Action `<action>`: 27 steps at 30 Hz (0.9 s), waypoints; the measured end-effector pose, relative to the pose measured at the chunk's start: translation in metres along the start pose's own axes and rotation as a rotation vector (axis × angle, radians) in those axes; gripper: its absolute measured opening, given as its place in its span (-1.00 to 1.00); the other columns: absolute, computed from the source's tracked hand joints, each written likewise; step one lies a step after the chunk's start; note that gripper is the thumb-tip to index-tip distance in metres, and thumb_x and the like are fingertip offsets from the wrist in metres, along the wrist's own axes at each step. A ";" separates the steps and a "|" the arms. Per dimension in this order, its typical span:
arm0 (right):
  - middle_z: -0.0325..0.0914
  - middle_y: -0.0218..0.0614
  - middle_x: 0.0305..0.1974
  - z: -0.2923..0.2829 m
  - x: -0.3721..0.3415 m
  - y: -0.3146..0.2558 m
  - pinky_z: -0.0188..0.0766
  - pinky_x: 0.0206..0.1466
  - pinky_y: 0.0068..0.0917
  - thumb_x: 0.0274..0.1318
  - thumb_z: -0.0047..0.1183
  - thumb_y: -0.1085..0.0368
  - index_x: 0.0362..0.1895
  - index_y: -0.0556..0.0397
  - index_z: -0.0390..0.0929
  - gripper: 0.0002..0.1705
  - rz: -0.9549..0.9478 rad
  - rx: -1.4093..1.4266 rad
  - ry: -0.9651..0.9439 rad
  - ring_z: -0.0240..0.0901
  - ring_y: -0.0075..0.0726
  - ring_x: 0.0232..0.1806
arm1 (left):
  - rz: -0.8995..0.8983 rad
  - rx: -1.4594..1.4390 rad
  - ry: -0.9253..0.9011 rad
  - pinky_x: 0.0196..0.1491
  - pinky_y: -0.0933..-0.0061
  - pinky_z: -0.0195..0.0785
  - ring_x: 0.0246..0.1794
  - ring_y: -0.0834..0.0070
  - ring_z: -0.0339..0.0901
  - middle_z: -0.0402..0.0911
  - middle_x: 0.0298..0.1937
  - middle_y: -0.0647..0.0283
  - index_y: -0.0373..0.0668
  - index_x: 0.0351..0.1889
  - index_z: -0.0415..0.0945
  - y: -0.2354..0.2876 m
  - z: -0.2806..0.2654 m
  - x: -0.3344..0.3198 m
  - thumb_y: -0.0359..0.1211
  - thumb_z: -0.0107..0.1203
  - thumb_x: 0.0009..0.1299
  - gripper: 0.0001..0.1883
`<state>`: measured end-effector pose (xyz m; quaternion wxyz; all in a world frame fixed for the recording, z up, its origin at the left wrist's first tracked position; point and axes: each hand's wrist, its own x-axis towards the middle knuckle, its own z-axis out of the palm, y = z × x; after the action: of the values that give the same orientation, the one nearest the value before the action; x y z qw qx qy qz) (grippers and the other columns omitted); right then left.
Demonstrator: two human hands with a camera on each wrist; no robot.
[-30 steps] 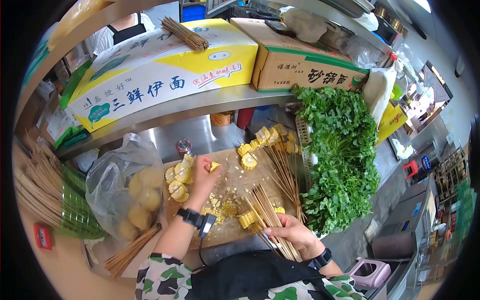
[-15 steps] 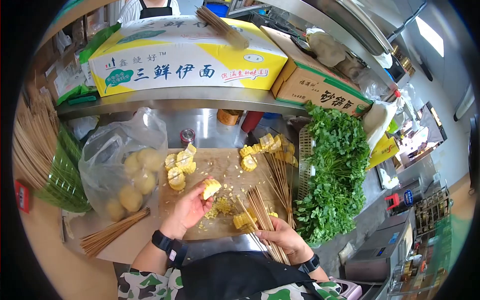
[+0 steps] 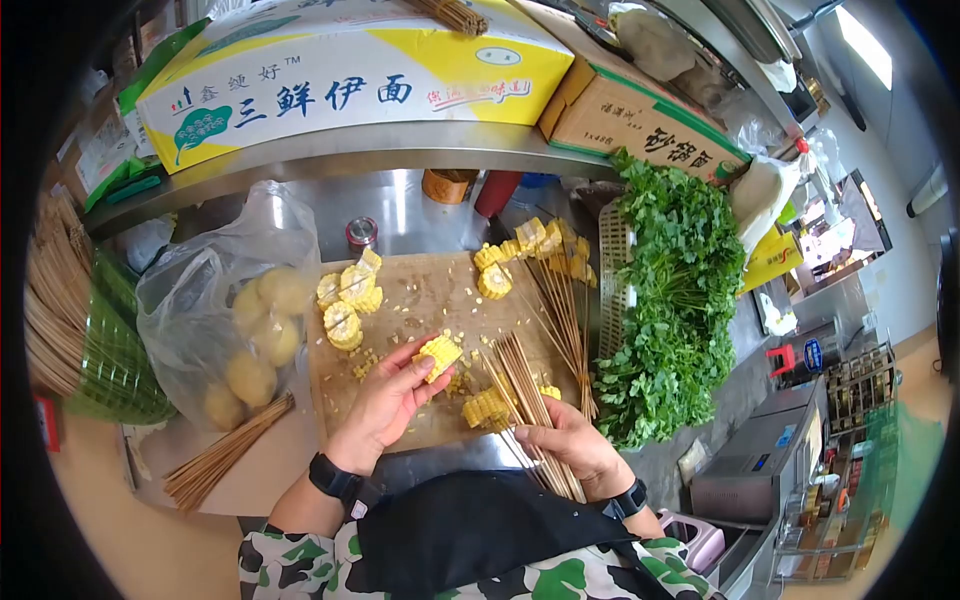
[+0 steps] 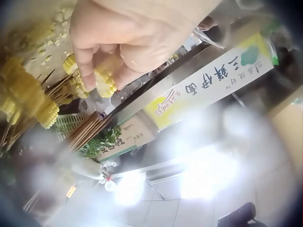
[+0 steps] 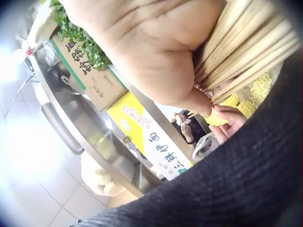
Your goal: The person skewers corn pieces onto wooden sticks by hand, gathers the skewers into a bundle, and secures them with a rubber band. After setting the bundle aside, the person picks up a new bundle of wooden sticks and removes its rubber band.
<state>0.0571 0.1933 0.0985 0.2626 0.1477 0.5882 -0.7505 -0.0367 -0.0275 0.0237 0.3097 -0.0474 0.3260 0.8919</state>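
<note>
My left hand [image 3: 382,400] pinches a corn piece [image 3: 437,357] between thumb and fingers above the wooden board [image 3: 420,290]; the left wrist view shows that piece [image 4: 105,75] under the fingertips. To its right, my right hand [image 3: 580,452] grips a bundle of bamboo skewers [image 3: 528,400], seen large in the right wrist view [image 5: 246,42]. Beside the bundle's left side lies another corn piece [image 3: 485,408]. Skewered corn pieces [image 3: 343,326] rest at the board's left, and more [image 3: 494,280] at its upper right with skewers [image 3: 572,340] trailing toward me.
Left of the board sits a clear bag of round yellowish items [image 3: 250,375], with a skewer bundle [image 3: 228,452] in front. Leafy greens [image 3: 675,300] fill a basket at the right. Boxes [image 3: 340,100] stand on the shelf behind, above a small red-rimmed can [image 3: 361,233].
From the left part of the board, my left hand has come nearer me and then right with its corn piece, toward the skewers. My right hand keeps its grip on the bundle.
</note>
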 end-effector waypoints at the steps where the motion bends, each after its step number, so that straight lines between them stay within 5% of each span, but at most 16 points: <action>1: 0.40 -0.54 -0.41 0.002 -0.001 -0.003 0.24 -0.43 -0.72 0.12 0.07 0.34 -0.06 0.08 0.40 -0.71 -0.001 -0.041 0.028 0.28 -0.70 -0.47 | -0.009 -0.008 -0.004 0.07 0.46 0.43 0.01 0.34 0.48 0.45 0.04 0.14 -0.30 0.16 0.31 -0.001 0.001 0.000 -0.43 0.00 0.38 -0.61; 8: 0.40 -0.48 -0.46 0.010 0.002 -0.003 0.20 -0.55 -0.74 -0.08 0.21 0.49 -0.17 0.11 0.38 -0.65 0.050 -0.037 0.060 0.27 -0.68 -0.58 | -0.017 -0.029 0.032 -0.02 0.51 0.47 -0.04 0.40 0.50 0.49 0.00 0.18 -0.28 0.11 0.36 -0.003 0.009 0.003 -0.37 0.04 0.37 -0.64; 27: 0.43 -0.43 -0.51 0.006 0.005 0.003 0.23 -0.56 -0.74 -0.03 0.22 0.39 -0.22 0.09 0.39 -0.70 0.043 -0.079 -0.008 0.29 -0.67 -0.63 | 0.134 0.382 0.010 -0.10 0.58 0.46 -0.20 0.64 0.50 0.56 -0.11 0.28 -0.27 0.10 0.43 -0.004 0.019 -0.012 -0.41 0.13 0.31 -0.62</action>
<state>0.0550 0.1858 0.0946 0.2868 0.1469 0.6129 -0.7215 -0.0224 -0.0197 0.0392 0.2515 0.0295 0.4933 0.8322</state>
